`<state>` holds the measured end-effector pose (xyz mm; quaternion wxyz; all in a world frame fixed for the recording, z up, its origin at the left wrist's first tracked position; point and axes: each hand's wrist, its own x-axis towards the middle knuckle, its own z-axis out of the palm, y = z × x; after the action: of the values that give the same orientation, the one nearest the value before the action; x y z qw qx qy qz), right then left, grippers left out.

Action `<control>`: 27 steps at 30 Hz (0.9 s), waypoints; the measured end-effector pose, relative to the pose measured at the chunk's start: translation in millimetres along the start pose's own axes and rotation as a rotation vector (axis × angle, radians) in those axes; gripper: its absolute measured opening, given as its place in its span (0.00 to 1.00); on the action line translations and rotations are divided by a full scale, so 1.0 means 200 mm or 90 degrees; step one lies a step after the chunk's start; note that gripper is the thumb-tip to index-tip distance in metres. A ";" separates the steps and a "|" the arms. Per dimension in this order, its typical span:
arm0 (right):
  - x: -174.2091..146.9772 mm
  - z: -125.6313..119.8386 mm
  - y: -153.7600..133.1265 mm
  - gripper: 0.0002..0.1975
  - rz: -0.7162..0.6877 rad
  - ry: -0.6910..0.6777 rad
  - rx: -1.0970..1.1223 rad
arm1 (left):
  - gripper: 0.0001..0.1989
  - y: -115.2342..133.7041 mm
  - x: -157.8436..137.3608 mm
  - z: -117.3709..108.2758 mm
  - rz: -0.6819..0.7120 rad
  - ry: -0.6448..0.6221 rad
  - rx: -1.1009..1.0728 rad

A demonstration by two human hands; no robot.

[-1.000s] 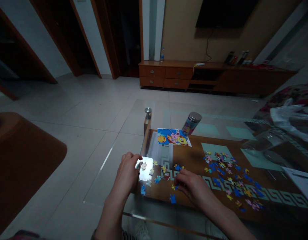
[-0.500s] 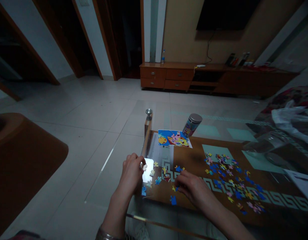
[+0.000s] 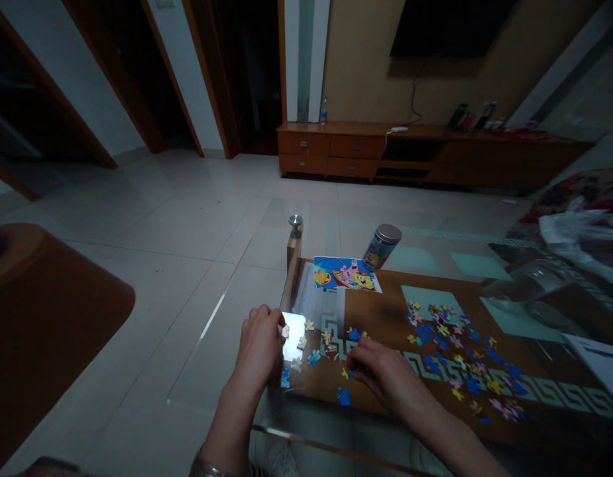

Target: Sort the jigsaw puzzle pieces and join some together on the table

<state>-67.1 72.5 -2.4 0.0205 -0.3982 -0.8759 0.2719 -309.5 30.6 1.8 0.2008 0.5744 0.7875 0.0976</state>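
Note:
My left hand (image 3: 259, 346) rests at the left edge of a glass-topped table (image 3: 386, 318), fingertips pinching a pale puzzle piece (image 3: 285, 330). My right hand (image 3: 380, 372) lies palm down on the glass, fingers curled over small pieces near a yellow piece (image 3: 344, 373). Between the hands lie a few loose pieces (image 3: 313, 356), with a blue piece (image 3: 344, 396) near my right wrist. A large scatter of blue, pink and yellow pieces (image 3: 460, 358) spreads to the right. A cartoon picture card (image 3: 346, 273) lies farther back beside a round tin (image 3: 380, 246).
A clear glass vessel (image 3: 522, 285) and white paper (image 3: 597, 361) sit at the table's right. A wooden TV cabinet (image 3: 410, 156) lines the far wall. A brown wooden surface (image 3: 48, 318) is at the left, and tiled floor lies beyond the table.
My left hand has closed its fingertips onto the pale piece at the table edge. My right hand has barely shifted.

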 end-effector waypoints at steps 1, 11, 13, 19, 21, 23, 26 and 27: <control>0.00 0.00 0.00 0.07 0.001 -0.004 0.000 | 0.10 0.00 0.00 0.00 0.000 0.002 0.002; 0.00 -0.03 0.00 0.07 0.000 0.004 0.026 | 0.10 0.01 -0.02 -0.01 0.007 0.003 0.025; 0.01 -0.03 -0.01 0.07 -0.011 0.015 0.051 | 0.09 0.02 -0.02 -0.02 0.006 0.007 0.027; 0.15 -0.01 -0.07 0.08 -0.026 0.097 0.074 | 0.10 0.02 -0.02 -0.01 0.015 0.028 0.031; 0.22 0.02 -0.09 0.09 -0.032 0.117 0.056 | 0.10 0.02 -0.01 0.00 0.008 0.032 0.029; 0.28 0.04 -0.11 0.10 -0.038 0.128 0.044 | 0.09 0.02 -0.01 0.01 0.002 0.036 0.029; 0.34 0.04 -0.12 0.11 -0.044 0.143 0.037 | 0.09 0.02 0.00 0.01 0.005 0.043 0.025; 0.35 0.03 -0.12 0.11 -0.042 0.150 0.036 | 0.09 0.02 0.00 0.01 0.005 0.045 0.025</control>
<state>-132.2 106.3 -8.4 0.1437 -0.3974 -0.8720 0.2469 -305.0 30.9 1.4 0.1613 0.5774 0.7936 0.1035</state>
